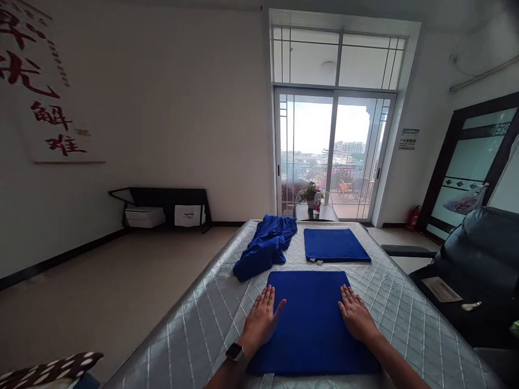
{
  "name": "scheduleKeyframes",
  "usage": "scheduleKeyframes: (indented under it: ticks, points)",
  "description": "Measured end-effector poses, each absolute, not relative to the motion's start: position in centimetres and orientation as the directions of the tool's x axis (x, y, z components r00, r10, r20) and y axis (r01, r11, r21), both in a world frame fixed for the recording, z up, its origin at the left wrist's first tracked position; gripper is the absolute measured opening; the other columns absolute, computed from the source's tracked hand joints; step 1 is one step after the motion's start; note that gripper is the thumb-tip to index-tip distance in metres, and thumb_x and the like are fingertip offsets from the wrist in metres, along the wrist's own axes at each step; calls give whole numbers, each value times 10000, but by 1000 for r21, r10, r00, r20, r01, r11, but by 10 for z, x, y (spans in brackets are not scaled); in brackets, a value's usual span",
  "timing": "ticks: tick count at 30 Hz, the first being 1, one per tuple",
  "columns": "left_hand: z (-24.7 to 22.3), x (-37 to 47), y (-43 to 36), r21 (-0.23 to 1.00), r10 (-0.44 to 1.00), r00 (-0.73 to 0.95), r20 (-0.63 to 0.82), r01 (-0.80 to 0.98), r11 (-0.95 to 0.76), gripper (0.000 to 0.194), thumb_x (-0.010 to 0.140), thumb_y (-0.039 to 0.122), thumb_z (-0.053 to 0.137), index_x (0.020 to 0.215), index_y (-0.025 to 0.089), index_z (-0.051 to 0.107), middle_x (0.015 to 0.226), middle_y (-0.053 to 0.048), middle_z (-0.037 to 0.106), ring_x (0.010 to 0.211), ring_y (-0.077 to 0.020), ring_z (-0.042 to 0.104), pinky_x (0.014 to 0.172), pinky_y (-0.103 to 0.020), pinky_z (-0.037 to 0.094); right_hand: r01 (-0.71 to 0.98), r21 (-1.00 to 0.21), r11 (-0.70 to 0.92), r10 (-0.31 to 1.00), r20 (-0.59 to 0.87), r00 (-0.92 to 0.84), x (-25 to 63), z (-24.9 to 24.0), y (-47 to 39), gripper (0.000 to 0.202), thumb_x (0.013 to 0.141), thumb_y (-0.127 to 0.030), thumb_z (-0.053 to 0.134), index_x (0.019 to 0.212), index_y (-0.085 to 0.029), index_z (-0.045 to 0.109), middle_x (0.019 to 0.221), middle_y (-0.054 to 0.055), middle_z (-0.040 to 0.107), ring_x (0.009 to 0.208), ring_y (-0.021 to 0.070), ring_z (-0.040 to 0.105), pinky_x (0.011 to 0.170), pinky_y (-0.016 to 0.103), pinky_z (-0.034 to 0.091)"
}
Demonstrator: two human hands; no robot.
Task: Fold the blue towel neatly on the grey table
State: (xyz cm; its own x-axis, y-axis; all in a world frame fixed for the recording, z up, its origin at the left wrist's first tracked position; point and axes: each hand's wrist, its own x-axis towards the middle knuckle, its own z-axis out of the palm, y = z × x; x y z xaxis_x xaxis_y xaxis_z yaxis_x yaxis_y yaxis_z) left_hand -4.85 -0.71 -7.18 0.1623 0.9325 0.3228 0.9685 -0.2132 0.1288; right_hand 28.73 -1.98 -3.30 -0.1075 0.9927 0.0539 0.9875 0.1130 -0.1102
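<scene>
Flat on the quilted silver cover (203, 319) in front of me lies a blue folded cloth (310, 324), smooth and squared off. My left hand (261, 317) rests on its left edge, fingers stretched out and thumb apart. On the opposite edge, my right hand (357, 313) lies flat with its fingers extended. Neither hand grips anything. Beyond them sits a second blue folded cloth (336, 245), also square, with small white tags on its near edge. To its left, a crumpled blue cloth (267, 246) is heaped loosely.
A small dark table (324, 214) with a potted plant (310, 194) and a bottle (317, 202) stands past the far end. At right is a black armchair (482, 259). A low black bench (166, 197) with white boxes is against the left wall.
</scene>
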Motion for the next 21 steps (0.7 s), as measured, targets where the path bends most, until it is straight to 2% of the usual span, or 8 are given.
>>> scheduleKeyframes:
  ticks: [4, 9, 16, 18, 21]
  points:
    - [-66, -47, -10, 161, 949, 170, 266, 963, -218, 699, 1019, 570, 231, 1553, 125, 304, 1601, -162, 319, 1495, -272, 257, 1207, -480, 271, 989, -93, 117, 993, 43, -113, 286, -27, -33, 645, 985, -366, 171, 1560, -81, 237, 1642, 96, 168, 1522, 196, 107, 1231, 432, 115]
    - [-65, -46, -10, 185, 958, 138, 251, 965, -188, 768, 1005, 621, 201, 1534, 80, 334, 1605, -165, 304, 1497, -264, 250, 1218, -454, 256, 984, -140, 106, 993, 66, -97, 286, -32, -57, 655, 996, -423, 153, 1561, -106, 253, 1638, 73, 196, 1520, 192, 121, 1235, 419, 129]
    - [-56, -39, -18, 149, 922, 149, 358, 965, -214, 785, 993, 647, 216, 1543, 97, 318, 1609, -149, 304, 1486, -293, 283, 1213, -486, 279, 979, -179, 101, 994, 55, -93, 288, -34, -66, 653, 996, -410, 153, 1561, -90, 225, 1642, 61, 166, 1519, 177, 113, 1238, 395, 129]
    - [-50, -20, -27, 136, 907, 201, 371, 954, -268, 761, 998, 633, 232, 1551, 115, 303, 1614, -128, 299, 1489, -293, 277, 1215, -486, 288, 976, -196, 97, 994, 58, -87, 288, -33, -66, 654, 995, -410, 159, 1558, -88, 238, 1640, 64, 170, 1519, 179, 114, 1238, 396, 128]
    - [-43, 26, -42, 149, 874, 374, 310, 889, -433, 701, 1012, 601, 233, 1562, 169, 279, 1608, -92, 326, 1485, -279, 289, 1205, -473, 321, 971, -220, 92, 994, 72, -77, 288, -32, -66, 649, 994, -406, 163, 1558, -98, 250, 1635, 60, 187, 1519, 177, 115, 1236, 398, 125]
